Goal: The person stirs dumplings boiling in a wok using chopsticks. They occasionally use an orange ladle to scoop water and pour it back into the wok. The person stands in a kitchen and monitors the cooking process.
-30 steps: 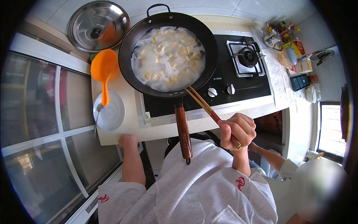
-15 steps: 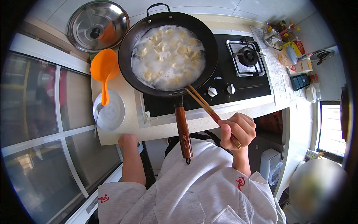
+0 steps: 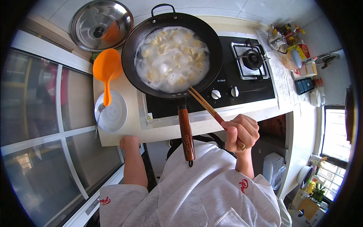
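My right hand [image 3: 242, 132] is closed around a pair of wooden chopsticks [image 3: 210, 109] with reddish grip ends. Their tips reach the near rim of a black wok [image 3: 132, 77], where white foamy liquid bubbles around several pale dumplings [image 3: 164, 49]. The wok's brown wooden handle [image 3: 186, 132] points toward me, left of the chopsticks, with no hand on it. At the counter's front edge rests my left hand [image 3: 129, 141]; its fingers are hidden from view. Nearest to it is a white plate [image 3: 115, 119] with a metal spoon [image 3: 100, 109].
An orange ladle [image 3: 106, 66] lies partly over the plate. Behind it leans a round metal lid [image 3: 85, 26]. The black gas hob [image 3: 245, 90] has a second burner [image 3: 252, 58] at right. Bottles [image 3: 293, 36] and jars line the right wall; a glazed sliding door [image 3: 32, 102] stands left.
The foam and dumplings have shifted in the bubbling wok. A blurred round shape at lower right is gone, showing a window and plant there. Both hands stay in place.
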The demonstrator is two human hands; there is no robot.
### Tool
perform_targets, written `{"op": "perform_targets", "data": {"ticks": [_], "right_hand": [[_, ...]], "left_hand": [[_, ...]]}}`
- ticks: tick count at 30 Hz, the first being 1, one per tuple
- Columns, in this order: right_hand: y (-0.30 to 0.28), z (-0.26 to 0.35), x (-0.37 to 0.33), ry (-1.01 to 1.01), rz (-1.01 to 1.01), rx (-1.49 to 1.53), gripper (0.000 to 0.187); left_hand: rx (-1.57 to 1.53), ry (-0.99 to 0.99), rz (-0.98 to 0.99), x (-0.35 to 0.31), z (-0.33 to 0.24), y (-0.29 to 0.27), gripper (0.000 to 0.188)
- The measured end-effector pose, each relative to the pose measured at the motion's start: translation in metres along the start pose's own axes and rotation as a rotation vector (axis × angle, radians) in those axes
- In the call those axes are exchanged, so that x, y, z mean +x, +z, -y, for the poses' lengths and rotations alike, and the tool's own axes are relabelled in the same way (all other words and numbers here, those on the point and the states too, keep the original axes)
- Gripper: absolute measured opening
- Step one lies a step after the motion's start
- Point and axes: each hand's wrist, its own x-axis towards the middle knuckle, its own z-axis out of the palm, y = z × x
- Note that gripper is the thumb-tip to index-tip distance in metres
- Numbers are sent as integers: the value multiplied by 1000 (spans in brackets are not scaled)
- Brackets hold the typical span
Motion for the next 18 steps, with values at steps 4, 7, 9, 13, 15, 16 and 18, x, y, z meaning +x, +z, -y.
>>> {"op": "perform_targets", "data": {"ticks": [4,7,9,13,15,16,18], "right_hand": [[-1,-2,-2,-4,6,19,23],[-2,-4,-4,-17,4,36,29],[-2,-5,-4,-21,0,42,33],[-4,-5,-5,-15,9,52,38],[-5,-4,-5,-14,3,38,41],[-5,-3,-5,-13,0,32,43],[-6,-2,-5,-21,-21,28,47]], "left_hand": [[129,-26,-14,21,-2,4,48],[134,40,-62,7,-1,-1,43],[115,36,-55,7,0,-2,41],[103,24,-41,13,0,-2,37],[101,26,-35,15,-1,-2,36],[100,26,-31,16,-1,-2,35],[99,23,-25,17,-1,-3,34]]}}
